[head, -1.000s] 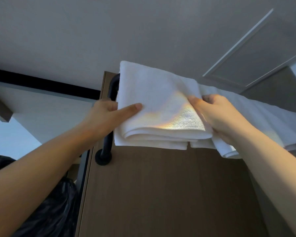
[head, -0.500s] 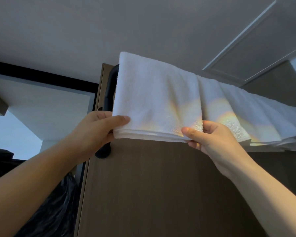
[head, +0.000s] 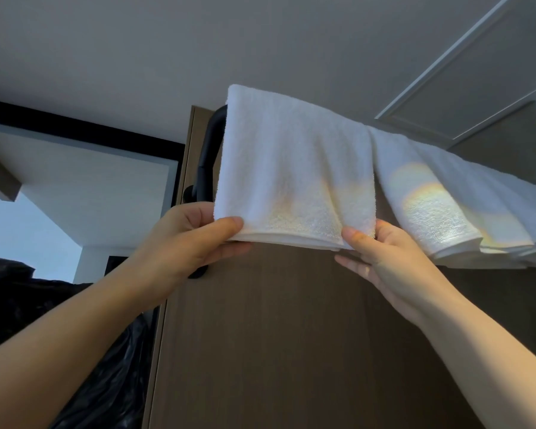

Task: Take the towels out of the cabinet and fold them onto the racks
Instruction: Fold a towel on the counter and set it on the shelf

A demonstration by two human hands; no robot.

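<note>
A folded white towel (head: 294, 168) hangs over a black rack bar (head: 209, 156) mounted high on a brown panel. My left hand (head: 186, 243) pinches the towel's lower left corner, thumb in front and fingers behind. My right hand (head: 381, 258) pinches the lower right corner in the same way. Further white towels (head: 440, 205) hang on the same rack to the right, touching the first one. Most of the bar is hidden under the cloth.
The brown wooden panel (head: 291, 335) fills the space below the rack. A black plastic bag (head: 44, 311) sits at lower left. The grey ceiling (head: 198, 41) with a framed hatch (head: 477, 75) is close above.
Both hands slid down from the towel's sides to its bottom corners. The towel now hangs longer and flatter over the bar, and the towels to the right are uncovered.
</note>
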